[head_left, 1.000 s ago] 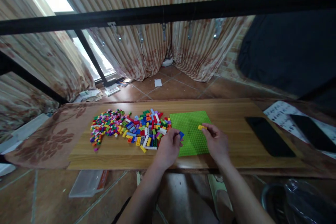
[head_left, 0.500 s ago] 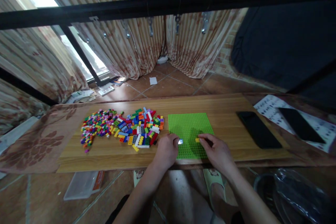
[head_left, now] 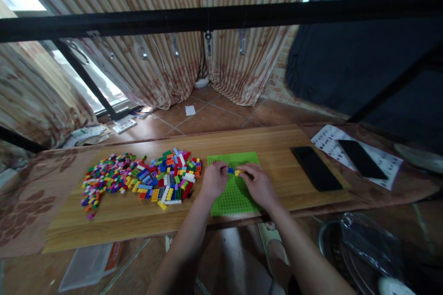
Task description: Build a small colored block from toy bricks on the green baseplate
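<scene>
Left hand (head_left: 214,179) and right hand (head_left: 258,183) have drawn together, pinched tight: blue brick (head_left: 230,170) in the left, yellow brick (head_left: 237,173) in the right, maybe touching (kinda blurry tbh), over the studded green plastic baseplate (head_left: 235,199).

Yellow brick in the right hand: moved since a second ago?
Yes, leftward: judged against the green baseplate, the yellow brick has shifted from the right side toward the middle.

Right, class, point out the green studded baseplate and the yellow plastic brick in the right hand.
Green studded baseplate (head_left: 232,197), head view: bare lower middle.
Yellow plastic brick (head_left: 237,173), head view: exposed middle.
</scene>
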{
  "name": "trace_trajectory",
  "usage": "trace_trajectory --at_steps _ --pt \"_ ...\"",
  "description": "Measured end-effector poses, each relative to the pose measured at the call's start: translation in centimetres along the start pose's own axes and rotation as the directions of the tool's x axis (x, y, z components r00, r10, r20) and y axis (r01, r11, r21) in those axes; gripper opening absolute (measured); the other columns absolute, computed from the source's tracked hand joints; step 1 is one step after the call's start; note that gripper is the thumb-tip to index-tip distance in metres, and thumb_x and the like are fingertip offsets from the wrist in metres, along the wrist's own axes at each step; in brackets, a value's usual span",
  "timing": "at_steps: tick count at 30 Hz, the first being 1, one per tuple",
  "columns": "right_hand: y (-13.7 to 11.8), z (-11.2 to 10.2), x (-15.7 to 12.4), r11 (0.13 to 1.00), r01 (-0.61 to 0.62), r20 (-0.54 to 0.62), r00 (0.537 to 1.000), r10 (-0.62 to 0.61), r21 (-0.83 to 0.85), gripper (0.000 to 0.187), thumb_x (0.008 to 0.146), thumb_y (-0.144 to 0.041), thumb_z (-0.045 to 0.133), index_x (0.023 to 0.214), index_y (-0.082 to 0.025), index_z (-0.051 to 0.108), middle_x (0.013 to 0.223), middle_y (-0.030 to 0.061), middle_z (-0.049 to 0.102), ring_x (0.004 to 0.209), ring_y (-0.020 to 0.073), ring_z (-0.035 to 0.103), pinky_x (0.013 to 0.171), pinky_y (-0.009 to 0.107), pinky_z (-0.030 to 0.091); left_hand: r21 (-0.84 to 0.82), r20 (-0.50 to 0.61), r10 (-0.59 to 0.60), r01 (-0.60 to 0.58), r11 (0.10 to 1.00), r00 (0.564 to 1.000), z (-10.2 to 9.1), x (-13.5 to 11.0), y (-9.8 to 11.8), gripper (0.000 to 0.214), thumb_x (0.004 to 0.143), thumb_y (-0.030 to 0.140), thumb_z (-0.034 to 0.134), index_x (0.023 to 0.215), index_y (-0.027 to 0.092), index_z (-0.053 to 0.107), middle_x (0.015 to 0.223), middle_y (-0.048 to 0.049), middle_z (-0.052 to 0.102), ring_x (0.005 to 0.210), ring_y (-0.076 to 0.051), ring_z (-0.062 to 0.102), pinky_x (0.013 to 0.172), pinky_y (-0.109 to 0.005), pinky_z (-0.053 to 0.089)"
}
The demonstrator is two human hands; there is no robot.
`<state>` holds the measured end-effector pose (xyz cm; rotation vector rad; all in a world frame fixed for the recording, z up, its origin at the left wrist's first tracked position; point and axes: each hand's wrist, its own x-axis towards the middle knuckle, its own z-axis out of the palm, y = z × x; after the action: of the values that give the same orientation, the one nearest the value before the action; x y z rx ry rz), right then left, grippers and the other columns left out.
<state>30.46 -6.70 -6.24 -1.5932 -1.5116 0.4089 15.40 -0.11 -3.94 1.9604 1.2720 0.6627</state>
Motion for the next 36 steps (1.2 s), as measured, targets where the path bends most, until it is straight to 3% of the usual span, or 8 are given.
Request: trace_trajectory --at_steps 3,9,14,26,36 --pt "0.5 -0.4 0.2 0.991 0.069 0.016 0.998 -0.067 -0.118 0.025 0.085 -0.024 0.054 0.105 -0.025 0.069 0.112 0.0056 0.067 0.115 0.0243 0.05 0.101 0.047 0.038 0.111 -0.057 0.048 -0.042 0.993 0.997 0.1 -0.2 -0.2 0.02 0.084 0.014 0.05 0.089 0.015 0.07 0.088 -0.0075 0.067 0.086 -0.015 0.062 0.083 -0.028 0.049" --pt "0.6 -1.1 0.4 0.975 0.072 0.073 0.996 -0.058 -0.21 0.029 0.083 -0.021 0.056 0.11 -0.023 0.066 0.11 0.0069 0.065 0.108 0.024 0.051 0.096 0.045 0.041 0.129 0.014 0.04 -0.042 0.991 0.999 -0.4 -1.5 -0.4 0.039 0.075 0.005 0.052 0.111 0.016 0.063 0.112 -0.0096 0.059 0.088 -0.015 0.061 0.084 -0.029 0.051" --pt "1.1 -0.6 0.5 0.965 0.062 0.058 0.997 -0.048 -0.256 0.022 0.086 -0.025 0.055 0.103 -0.024 0.069 0.103 0.0075 0.064 0.103 0.0245 0.052 0.09 0.042 0.043 0.21 0.027 0.078 -0.082 0.974 0.997 -0.2 -1.2 -0.1 0.031 0.08 0.008 0.049 0.106 0.017 0.065 0.106 -0.0083 0.06 0.095 -0.016 0.06 0.09 -0.03 0.048" --pt "1.2 0.8 1.1 0.966 0.062 0.019 0.998 -0.059 -0.251 0.022 0.087 -0.026 0.055 0.1 -0.026 0.072 0.096 0.0061 0.065 0.096 0.0232 0.053 0.086 0.04 0.043 0.276 -0.013 0.075 -0.069 0.959 0.997 0.6 -1.1 -0.1 0.024 0.087 0.018 0.05 0.103 0.021 0.068 0.102 -0.0065 0.063 0.09 -0.015 0.061 0.084 -0.027 0.048" --pt "1.0 0.2 1.0 0.967 0.058 0.023 0.998 -0.054 -0.247 0.025 0.086 -0.021 0.051 0.1 -0.025 0.072 0.096 0.0075 0.064 0.095 0.024 0.053 0.086 0.042 0.044 0.303 -0.005 0.056 -0.052 0.952 0.998 0.5 -1.3 0.3 0.024 0.088 0.02 0.052 0.103 0.024 0.068 0.104 -0.0055 0.063 0.09 -0.015 0.061 0.083 -0.026 0.048"
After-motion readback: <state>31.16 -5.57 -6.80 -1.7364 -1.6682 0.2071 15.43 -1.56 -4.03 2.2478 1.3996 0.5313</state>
